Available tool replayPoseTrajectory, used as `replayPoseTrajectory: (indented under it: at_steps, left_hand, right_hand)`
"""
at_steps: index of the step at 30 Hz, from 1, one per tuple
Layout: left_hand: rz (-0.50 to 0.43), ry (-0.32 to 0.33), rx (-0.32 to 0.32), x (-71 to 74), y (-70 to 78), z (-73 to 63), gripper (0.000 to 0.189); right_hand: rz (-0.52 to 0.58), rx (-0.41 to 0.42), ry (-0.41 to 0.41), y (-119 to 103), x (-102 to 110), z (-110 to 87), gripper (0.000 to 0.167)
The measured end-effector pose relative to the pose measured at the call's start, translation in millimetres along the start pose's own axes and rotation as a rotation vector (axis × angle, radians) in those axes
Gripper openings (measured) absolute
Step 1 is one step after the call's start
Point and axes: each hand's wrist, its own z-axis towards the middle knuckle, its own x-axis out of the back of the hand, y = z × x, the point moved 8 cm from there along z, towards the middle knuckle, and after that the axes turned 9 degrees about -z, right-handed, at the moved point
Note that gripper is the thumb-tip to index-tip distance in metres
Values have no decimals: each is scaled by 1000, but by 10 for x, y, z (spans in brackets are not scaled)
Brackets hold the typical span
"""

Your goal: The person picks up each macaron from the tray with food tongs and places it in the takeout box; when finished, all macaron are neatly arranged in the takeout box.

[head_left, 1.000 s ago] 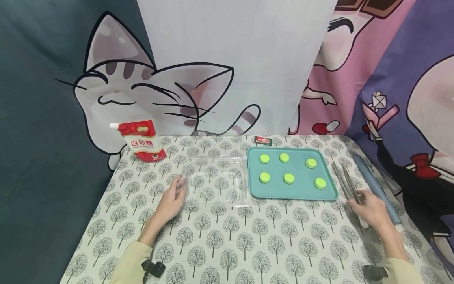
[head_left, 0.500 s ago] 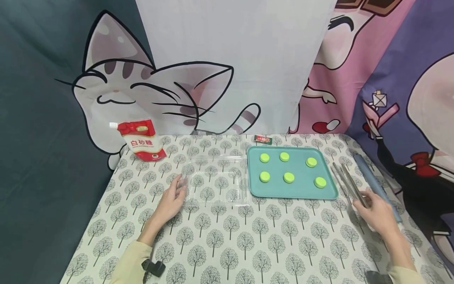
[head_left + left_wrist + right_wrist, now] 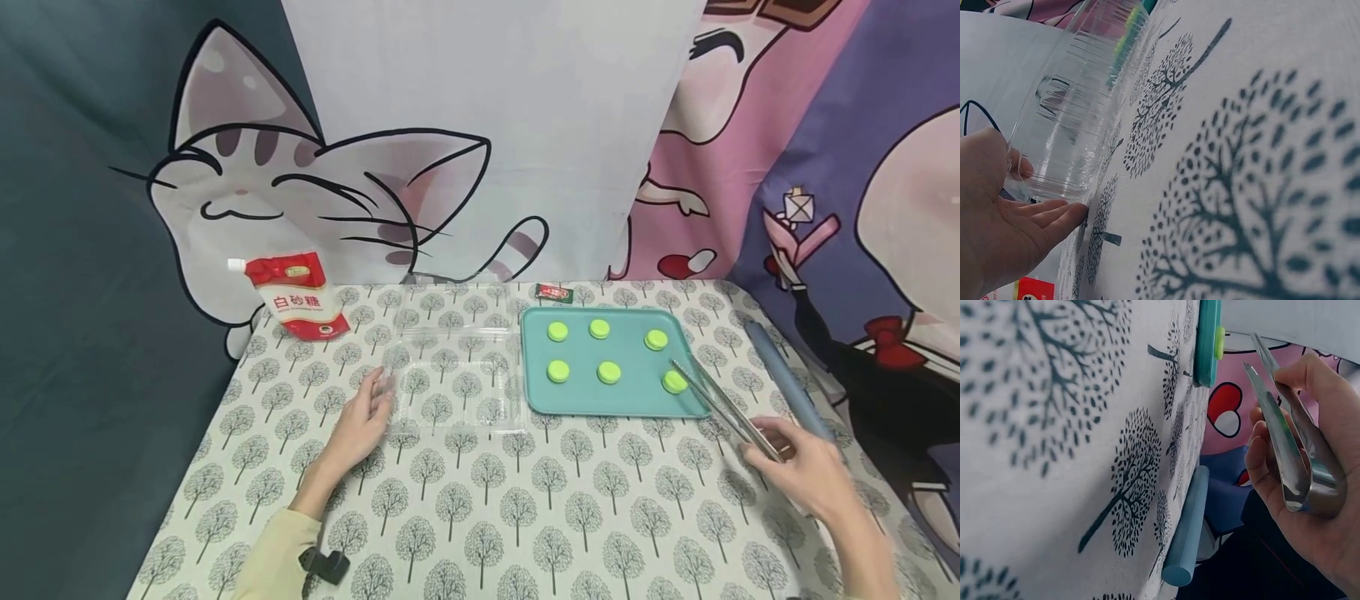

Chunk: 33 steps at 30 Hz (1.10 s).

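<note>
head view looks down; wrist views skim close, sharing the tablecloth.

The bench wears a pale cloth printed all over with small dark grey-green trees. The tray is teal, and the six discs on it are bright lime green. The tongs are silvery metal; the roller beside them is dull grey-blue. The box is clear plastic, so the tree print shows through. The pouch is red and white with red characters. The sleeve is pale yellow. Behind, a grey-striped white cartoon cat sits on dark teal, next to pink and purple cartoon panels.
</note>
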Motion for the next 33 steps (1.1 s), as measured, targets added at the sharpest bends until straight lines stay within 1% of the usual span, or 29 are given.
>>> replayPoseTrajectory:
  at_steps: [4,10,17,25,33]
  left_hand:
    - [-6,2,1,8,11,-7,59]
    - [-9,3,5,14,13,-13,60]
    - [-6,0,9,16,13,-5,60]
    - [-6,-11,17,7,-3,-22,60]
    - [-4,-9,8,4,22,-23,60]
  right_hand:
    - [2,21,-3,-50,-4,-32,43]
    - [9,50,-37,-94,-50,-73,45]
    - [0,83,3,-111,-92,-43,40]
    - [-38,84,9,-118,-100,-52,36]
    - [-13,96,34,-143,-50,-21,37]
